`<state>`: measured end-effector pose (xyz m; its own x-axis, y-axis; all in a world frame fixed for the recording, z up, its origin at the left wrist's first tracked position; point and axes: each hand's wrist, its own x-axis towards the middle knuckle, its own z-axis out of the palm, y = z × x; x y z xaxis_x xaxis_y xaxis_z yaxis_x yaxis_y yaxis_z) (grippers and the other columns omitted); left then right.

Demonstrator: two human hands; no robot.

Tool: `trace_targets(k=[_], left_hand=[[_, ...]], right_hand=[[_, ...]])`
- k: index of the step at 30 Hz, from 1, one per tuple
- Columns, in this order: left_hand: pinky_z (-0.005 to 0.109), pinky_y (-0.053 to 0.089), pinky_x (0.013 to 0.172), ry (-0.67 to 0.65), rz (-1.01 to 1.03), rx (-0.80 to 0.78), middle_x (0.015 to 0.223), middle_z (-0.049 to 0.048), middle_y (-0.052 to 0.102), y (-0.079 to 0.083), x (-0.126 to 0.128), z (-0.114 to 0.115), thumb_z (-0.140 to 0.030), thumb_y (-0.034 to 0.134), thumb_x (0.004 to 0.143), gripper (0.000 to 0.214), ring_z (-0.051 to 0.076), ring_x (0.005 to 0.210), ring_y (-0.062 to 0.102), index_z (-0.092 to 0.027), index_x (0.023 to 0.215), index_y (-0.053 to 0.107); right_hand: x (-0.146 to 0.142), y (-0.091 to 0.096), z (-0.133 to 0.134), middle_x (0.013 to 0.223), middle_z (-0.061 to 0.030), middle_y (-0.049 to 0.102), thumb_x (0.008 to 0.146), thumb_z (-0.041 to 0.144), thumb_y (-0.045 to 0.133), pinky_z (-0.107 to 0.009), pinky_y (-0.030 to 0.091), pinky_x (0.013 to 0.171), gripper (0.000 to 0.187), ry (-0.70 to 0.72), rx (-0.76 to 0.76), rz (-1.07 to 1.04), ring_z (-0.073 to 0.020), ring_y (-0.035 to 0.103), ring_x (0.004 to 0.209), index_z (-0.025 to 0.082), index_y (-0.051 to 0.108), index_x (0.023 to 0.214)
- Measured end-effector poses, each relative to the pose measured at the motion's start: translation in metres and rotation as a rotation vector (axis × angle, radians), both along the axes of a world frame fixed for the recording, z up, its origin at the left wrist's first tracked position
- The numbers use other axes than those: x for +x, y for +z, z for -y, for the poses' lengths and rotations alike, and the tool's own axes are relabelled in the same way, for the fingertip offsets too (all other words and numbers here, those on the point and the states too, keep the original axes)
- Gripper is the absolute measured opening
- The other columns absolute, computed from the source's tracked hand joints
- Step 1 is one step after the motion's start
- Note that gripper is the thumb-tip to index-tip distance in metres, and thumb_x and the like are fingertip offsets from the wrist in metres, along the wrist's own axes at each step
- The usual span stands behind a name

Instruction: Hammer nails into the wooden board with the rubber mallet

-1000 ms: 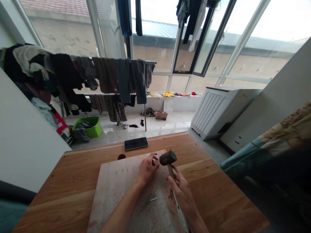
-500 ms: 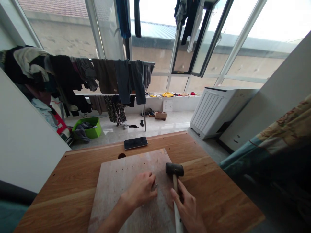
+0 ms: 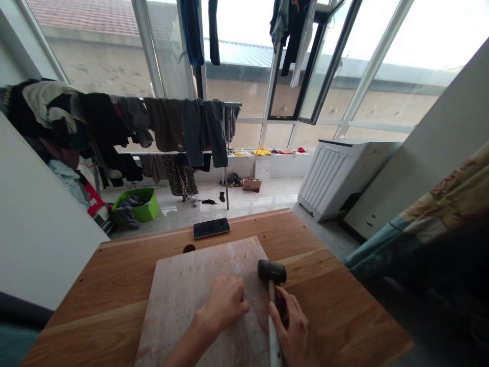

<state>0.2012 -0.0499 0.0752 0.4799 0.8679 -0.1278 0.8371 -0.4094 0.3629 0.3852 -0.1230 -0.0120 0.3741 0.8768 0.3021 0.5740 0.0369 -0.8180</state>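
A pale wooden board (image 3: 179,290) lies on the brown table (image 3: 114,285), with a row of small holes near its far side. My left hand (image 3: 224,303) rests on the board's middle, knuckles up and fingers curled into a fist; whatever is under it is hidden. My right hand (image 3: 292,329) grips the light handle of a black rubber mallet (image 3: 271,271). The mallet's head rests at the board's right edge, just right of my left hand.
A dark phone (image 3: 211,228) lies at the table's far edge, beside a round hole (image 3: 188,248) in the tabletop. Beyond are a laundry rack with clothes (image 3: 171,127), a green basket (image 3: 143,203), a white cabinet (image 3: 336,173) and a patterned cloth (image 3: 439,214) at right.
The mallet, raised a second ago, has come down to rest on the board. My left hand drew back toward me and closed over the spot where loose nails lay.
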Motion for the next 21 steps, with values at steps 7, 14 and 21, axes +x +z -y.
trace_targets(k=[7, 14, 21], left_hand=[[0.025, 0.038, 0.062, 0.192, 0.253, -0.013, 0.077, 0.0019, 0.070, 0.002, -0.022, -0.022, -0.012, 0.057, 0.074, 0.012, 0.017, 0.071, 0.064, -0.019, 0.082, 0.063], [0.031, 0.047, 0.080, -0.204, 0.055, 0.059, 0.103, 0.0085, 0.067, 0.009, -0.012, -0.014, -0.005, 0.052, 0.073, 0.027, 0.023, 0.092, 0.063, -0.018, 0.092, 0.066], [0.038, 0.049, 0.087, -0.362, -0.092, 0.099, 0.104, 0.0132, 0.069, 0.008, -0.006, -0.019, -0.006, 0.052, 0.077, 0.020, 0.027, 0.096, 0.063, -0.013, 0.087, 0.068]], right_hand=[[0.002, 0.009, 0.000, 0.107, -0.0135, 0.076, 0.084, 0.049, 0.058, -0.038, 0.060, 0.086, 0.047, 0.000, -0.086, -0.068, -0.0290, 0.074, 0.096, 0.017, 0.070, 0.115], [0.000, 0.011, 0.000, 0.104, -0.0141, 0.077, 0.082, 0.050, 0.058, -0.037, 0.061, 0.084, 0.046, -0.019, -0.060, -0.074, -0.0283, 0.075, 0.092, 0.016, 0.071, 0.110], [0.001, 0.011, 0.000, 0.102, -0.0130, 0.078, 0.083, 0.050, 0.058, -0.036, 0.062, 0.081, 0.045, -0.012, -0.050, -0.037, -0.0275, 0.076, 0.088, 0.016, 0.071, 0.111]])
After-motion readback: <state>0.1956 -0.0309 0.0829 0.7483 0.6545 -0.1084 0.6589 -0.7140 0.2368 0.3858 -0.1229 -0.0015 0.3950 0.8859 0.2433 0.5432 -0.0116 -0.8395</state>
